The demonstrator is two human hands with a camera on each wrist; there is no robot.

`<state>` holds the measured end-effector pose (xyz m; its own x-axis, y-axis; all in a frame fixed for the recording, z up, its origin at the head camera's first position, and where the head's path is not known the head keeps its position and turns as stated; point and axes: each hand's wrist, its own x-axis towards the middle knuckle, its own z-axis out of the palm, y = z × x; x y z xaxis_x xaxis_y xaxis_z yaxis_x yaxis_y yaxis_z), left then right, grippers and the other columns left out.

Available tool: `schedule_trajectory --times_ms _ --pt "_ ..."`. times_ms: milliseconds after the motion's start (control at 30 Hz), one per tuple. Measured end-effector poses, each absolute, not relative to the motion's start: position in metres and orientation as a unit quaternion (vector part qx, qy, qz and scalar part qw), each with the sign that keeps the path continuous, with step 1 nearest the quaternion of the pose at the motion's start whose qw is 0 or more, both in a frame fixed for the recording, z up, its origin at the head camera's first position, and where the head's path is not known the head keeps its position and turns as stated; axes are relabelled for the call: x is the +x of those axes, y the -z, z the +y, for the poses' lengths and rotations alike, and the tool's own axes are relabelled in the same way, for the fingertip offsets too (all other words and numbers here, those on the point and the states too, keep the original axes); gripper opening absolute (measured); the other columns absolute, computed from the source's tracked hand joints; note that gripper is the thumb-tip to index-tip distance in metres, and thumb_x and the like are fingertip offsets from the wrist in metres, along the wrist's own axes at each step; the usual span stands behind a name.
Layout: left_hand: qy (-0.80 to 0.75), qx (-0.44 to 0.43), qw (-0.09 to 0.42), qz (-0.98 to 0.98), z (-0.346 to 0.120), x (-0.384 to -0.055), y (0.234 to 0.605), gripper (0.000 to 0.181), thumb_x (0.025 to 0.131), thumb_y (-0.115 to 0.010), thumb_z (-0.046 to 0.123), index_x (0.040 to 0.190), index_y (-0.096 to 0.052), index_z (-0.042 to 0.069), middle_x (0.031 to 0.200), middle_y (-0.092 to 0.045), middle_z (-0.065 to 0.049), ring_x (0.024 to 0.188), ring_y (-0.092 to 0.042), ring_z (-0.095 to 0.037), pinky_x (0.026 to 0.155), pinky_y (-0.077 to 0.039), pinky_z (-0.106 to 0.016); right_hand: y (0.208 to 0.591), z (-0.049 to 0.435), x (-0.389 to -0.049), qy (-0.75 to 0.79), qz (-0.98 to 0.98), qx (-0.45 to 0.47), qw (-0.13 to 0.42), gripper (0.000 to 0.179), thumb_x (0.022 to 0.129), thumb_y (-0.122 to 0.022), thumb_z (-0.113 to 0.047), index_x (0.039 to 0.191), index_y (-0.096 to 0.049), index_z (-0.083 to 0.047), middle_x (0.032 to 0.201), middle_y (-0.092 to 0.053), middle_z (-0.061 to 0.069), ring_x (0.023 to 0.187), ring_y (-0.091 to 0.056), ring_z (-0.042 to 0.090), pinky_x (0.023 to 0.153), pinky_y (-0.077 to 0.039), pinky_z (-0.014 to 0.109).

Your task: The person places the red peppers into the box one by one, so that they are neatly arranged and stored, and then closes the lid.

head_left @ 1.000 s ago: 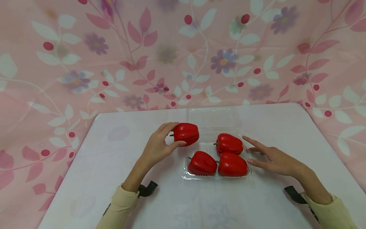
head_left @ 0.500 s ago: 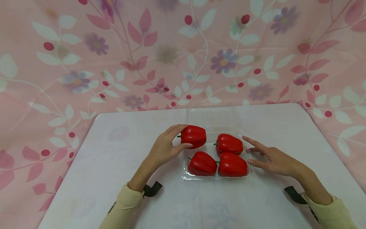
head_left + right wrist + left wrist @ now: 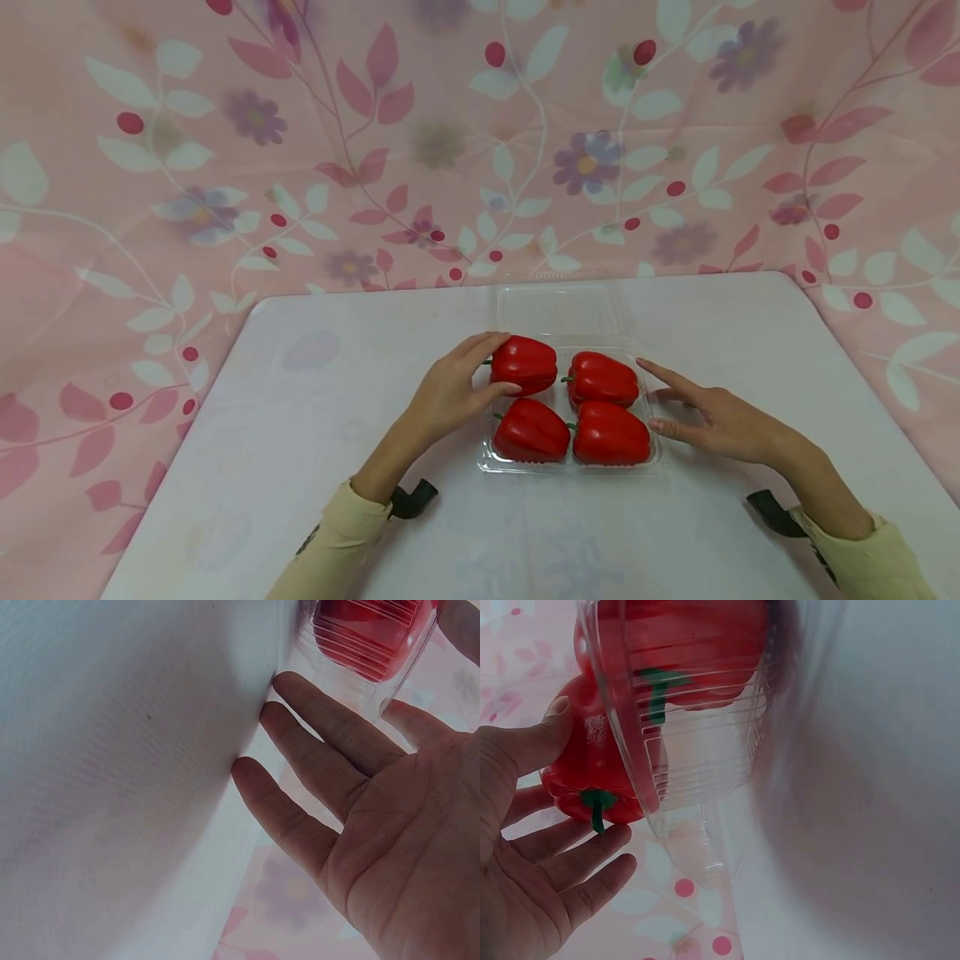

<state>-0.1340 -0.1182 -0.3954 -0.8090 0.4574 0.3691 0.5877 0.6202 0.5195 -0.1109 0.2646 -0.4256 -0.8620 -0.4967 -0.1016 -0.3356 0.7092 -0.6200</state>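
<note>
In the head view my left hand (image 3: 453,387) holds a red bell pepper (image 3: 525,365) between thumb and fingers, over the back left part of a clear plastic container (image 3: 491,462). The left wrist view shows the held pepper (image 3: 596,761) at the container's rim, its green stem facing the palm. Three more red peppers sit in the container: one at back right (image 3: 602,379), one at front left (image 3: 531,431) and one at front right (image 3: 611,433). My right hand (image 3: 723,421) rests beside the container's right side, fingers extended; its fingertips (image 3: 244,769) touch the table.
The container's clear lid (image 3: 558,308) lies folded back behind it on the white table (image 3: 360,358). A pink floral cloth (image 3: 450,150) hangs behind the table and at its sides. Dark bands (image 3: 412,500) sit at both wrists.
My left hand has carried the pepper to the right and slightly toward me, from the container's left edge to over its back left part. My right hand has stayed in place.
</note>
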Motion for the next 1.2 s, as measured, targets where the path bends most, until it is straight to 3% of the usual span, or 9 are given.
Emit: schedule_trajectory --times_ms 433,867,1200 --pt "0.294 -0.287 0.080 -0.908 -0.1109 -0.1313 0.3952 0.064 0.086 -0.077 0.031 0.143 -0.052 0.015 0.141 -0.052 -0.008 0.124 -0.055 -0.022 0.089 -0.054 -0.038 0.4244 0.2636 -0.1099 0.305 0.915 -0.226 0.133 0.084 0.089 -0.067 -0.048 0.157 -0.021 -0.033 0.131 -0.060 0.015 0.120 -0.055 0.044 0.083 -0.044 0.074" --pt "0.331 -0.298 0.142 -0.884 -0.1100 -0.1302 0.4014 0.052 0.083 -0.082 0.022 0.131 -0.065 0.013 0.134 -0.055 -0.004 0.114 -0.059 -0.017 0.089 -0.053 -0.029 0.4255 0.2641 -0.1103 0.304 0.915 -0.233 0.128 0.084 0.089 -0.067 -0.047 0.157 -0.021 -0.033 0.131 -0.061 0.015 0.119 -0.055 0.043 0.083 -0.045 0.073" --pt "0.320 -0.323 0.146 -0.879 -0.1092 -0.1300 0.4010 0.050 0.085 -0.079 0.016 0.132 -0.064 0.009 0.137 -0.055 -0.006 0.118 -0.058 -0.017 0.093 -0.050 -0.028 0.4234 0.2649 -0.1099 0.304 0.915 -0.233 0.127 0.084 0.089 -0.068 -0.045 0.157 -0.020 -0.033 0.130 -0.061 0.015 0.119 -0.056 0.043 0.082 -0.045 0.073"
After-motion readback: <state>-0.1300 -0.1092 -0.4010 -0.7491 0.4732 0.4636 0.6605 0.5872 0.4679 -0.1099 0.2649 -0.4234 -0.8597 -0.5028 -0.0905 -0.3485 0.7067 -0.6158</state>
